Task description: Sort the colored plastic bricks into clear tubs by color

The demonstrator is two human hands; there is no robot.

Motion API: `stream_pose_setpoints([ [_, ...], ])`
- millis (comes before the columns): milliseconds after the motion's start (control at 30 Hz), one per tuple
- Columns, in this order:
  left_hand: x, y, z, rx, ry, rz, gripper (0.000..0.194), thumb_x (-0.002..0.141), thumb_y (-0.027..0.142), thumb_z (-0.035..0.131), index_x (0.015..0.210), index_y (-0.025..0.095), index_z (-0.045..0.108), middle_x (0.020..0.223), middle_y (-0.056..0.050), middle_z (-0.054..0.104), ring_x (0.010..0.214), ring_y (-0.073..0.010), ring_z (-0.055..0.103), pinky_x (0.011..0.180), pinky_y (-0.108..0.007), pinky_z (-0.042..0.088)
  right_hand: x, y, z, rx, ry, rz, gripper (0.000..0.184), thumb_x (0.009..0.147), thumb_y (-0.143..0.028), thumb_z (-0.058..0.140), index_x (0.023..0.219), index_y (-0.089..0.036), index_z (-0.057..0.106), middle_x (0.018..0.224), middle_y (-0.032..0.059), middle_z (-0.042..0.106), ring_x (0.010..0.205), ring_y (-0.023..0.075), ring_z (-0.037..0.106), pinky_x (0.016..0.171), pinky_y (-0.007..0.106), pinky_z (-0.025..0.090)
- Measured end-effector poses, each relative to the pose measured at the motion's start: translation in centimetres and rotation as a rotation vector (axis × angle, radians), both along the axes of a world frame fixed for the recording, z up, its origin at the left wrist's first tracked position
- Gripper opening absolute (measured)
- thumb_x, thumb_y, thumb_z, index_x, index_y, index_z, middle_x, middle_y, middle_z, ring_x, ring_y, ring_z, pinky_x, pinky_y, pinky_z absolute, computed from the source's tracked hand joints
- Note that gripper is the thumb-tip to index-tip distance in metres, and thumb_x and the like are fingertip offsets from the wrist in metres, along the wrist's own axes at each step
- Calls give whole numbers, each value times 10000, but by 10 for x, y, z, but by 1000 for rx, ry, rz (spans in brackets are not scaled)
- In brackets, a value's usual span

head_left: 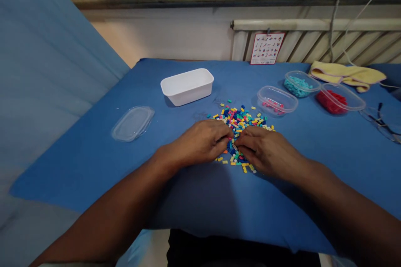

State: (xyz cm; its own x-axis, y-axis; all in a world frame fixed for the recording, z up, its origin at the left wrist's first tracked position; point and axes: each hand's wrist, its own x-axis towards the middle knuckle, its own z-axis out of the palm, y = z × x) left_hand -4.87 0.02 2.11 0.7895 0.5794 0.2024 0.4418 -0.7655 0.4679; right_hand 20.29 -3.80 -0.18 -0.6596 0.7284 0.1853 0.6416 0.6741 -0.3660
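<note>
A loose pile of small toy building bricks (239,123) in yellow, blue, pink, green and white lies on the blue tabletop. My left hand (208,142) rests against the pile's left side, fingers curled together at a pink brick; whether they grip it is hidden. From the right, my right hand (266,148) reaches into the bricks with thumb and fingers closed, and what they hold cannot be made out. Just beyond the pile stands a clear tub (277,102) with some pinkish-red bricks in it.
A white box (188,87) stands behind the pile, and a clear lid (133,124) lies to the left. Farther right are a tub of turquoise bricks (300,84), a tub of red bricks (338,99), a yellow cloth (347,74) and eyeglasses (382,123). A radiator (300,46) backs the table.
</note>
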Motion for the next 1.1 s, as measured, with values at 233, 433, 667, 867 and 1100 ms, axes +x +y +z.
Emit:
stream_pose_setpoints([
  [233, 13, -2, -5, -722, -504, 303, 134, 931, 269, 729, 982, 146, 741, 766, 11, 687, 667, -96, 612, 642, -230, 469, 2, -2, 0, -42, -10, -84, 232, 1018, -139, 582, 1096, -221, 785, 991, 71, 747, 921, 233, 703, 778, 345, 492],
  [433, 18, 3, -6, -1177, -770, 368, 167, 869, 197, 809, 995, 126, 726, 866, -50, 789, 679, -97, 727, 674, -215, 604, -2, -4, 1, -37, -93, -140, 195, 1036, -199, 578, 1094, -228, 762, 978, 68, 716, 922, 233, 685, 714, 327, 435],
  [667, 16, 6, -8, -1277, -831, 374, 176, 886, 119, 797, 1047, 107, 727, 886, -73, 819, 659, -102, 757, 652, -187, 635, -5, -6, -1, -11, -143, -182, 170, 1054, -244, 576, 997, -223, 735, 953, 61, 709, 890, 224, 670, 679, 322, 389],
  [867, 16, 6, -9, -1272, -791, 370, 174, 887, 136, 811, 1034, 110, 722, 881, -76, 818, 678, -113, 772, 670, -194, 644, -2, -3, -5, 54, -56, -182, 165, 1067, -236, 559, 1012, -205, 711, 949, 71, 734, 872, 233, 698, 705, 340, 444],
  [1100, 18, 1, -13, -1277, -738, 312, 241, 876, 216, 856, 1051, 125, 718, 892, -68, 810, 752, -136, 791, 685, -212, 640, -3, -6, 7, 216, 381, -144, 49, 1069, -220, 602, 1069, -231, 649, 923, 38, 720, 828, 196, 676, 749, 330, 528],
])
